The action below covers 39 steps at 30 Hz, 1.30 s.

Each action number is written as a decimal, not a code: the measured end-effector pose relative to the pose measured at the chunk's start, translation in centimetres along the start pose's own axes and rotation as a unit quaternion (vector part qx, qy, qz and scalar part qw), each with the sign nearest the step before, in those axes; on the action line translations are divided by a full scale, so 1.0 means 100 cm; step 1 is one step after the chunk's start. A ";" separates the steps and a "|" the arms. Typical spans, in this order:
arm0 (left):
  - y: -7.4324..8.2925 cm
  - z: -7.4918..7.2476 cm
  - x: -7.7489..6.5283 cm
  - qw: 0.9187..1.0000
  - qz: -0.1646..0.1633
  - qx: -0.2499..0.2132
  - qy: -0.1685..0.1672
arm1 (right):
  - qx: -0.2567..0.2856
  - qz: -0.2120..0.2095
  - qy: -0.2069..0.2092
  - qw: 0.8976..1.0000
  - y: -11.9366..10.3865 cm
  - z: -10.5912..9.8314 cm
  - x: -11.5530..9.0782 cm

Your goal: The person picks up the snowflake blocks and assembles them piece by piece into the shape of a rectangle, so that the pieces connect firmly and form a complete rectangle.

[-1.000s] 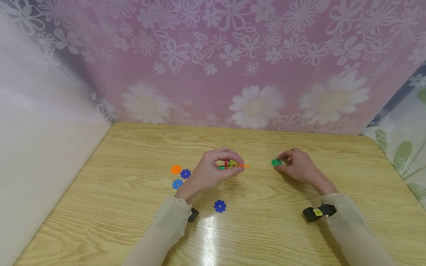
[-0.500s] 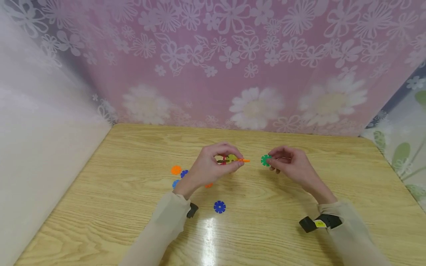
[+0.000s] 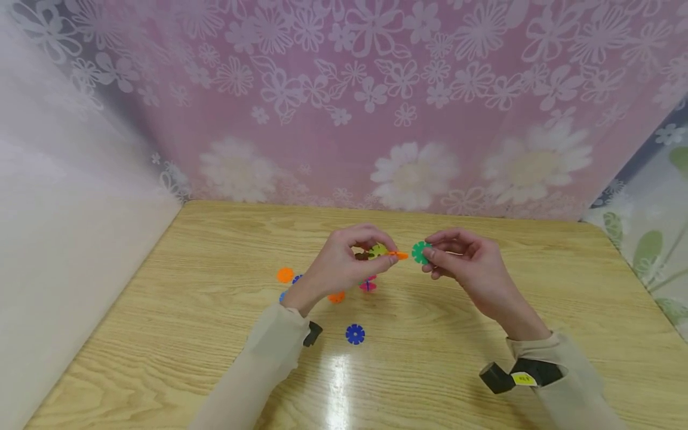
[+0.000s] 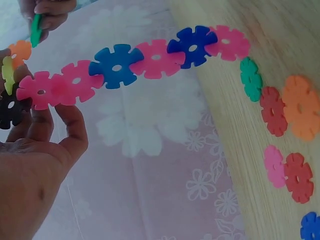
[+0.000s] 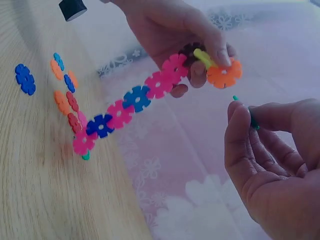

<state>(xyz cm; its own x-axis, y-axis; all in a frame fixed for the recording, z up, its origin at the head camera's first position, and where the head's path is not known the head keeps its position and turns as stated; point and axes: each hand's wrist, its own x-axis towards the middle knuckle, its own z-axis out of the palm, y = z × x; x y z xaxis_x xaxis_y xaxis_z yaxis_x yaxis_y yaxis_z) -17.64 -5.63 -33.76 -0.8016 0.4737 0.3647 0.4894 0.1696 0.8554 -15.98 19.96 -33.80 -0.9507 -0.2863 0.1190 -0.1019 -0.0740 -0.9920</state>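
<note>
My left hand [image 3: 344, 266] grips the end of a chain of interlocked plastic snowflake discs [image 5: 120, 114], raised above the table. The chain runs through pink, blue and black discs to a yellow disc [image 3: 377, 251] and an orange disc [image 5: 224, 74] by the fingertips. The chain's far pink disc [image 4: 227, 43] hangs lowest, near the tabletop. Between thumb and fingers, my right hand [image 3: 475, 269] pinches a green snowflake disc [image 3: 420, 253]. This green disc faces the orange one across a small gap, and the two do not touch.
Loose discs lie on the wooden table [image 3: 430, 370]: a dark blue disc [image 3: 355, 334] in front, an orange disc [image 3: 285, 275] at left, and several red, pink and green ones under the left hand. A floral cloth [image 3: 344, 119] hangs behind.
My right hand has moved left and upward with the green disc, closing most of the distance to the orange disc. My left hand has lifted slightly, uncovering discs beneath it.
</note>
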 end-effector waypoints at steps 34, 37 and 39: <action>-0.005 0.005 0.002 0.999 -0.005 -0.043 -0.005 | -0.017 -0.008 0.005 1.000 -0.006 0.013 -0.006; -0.006 0.006 0.002 0.999 -0.013 -0.044 -0.005 | -0.017 -0.009 0.008 1.000 -0.005 0.014 -0.005; -0.006 0.007 0.002 0.999 -0.020 -0.043 -0.004 | -0.015 -0.005 0.010 1.000 -0.005 0.015 -0.005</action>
<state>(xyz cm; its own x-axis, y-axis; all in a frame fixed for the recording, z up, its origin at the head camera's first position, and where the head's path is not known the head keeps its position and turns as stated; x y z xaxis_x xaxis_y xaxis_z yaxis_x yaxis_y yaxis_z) -17.83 -5.05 -34.42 -0.8173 0.4748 0.3265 0.4246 0.1132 0.8983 -15.01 18.70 -33.31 -0.9554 -0.2661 0.1279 -0.1196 -0.0473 -0.9917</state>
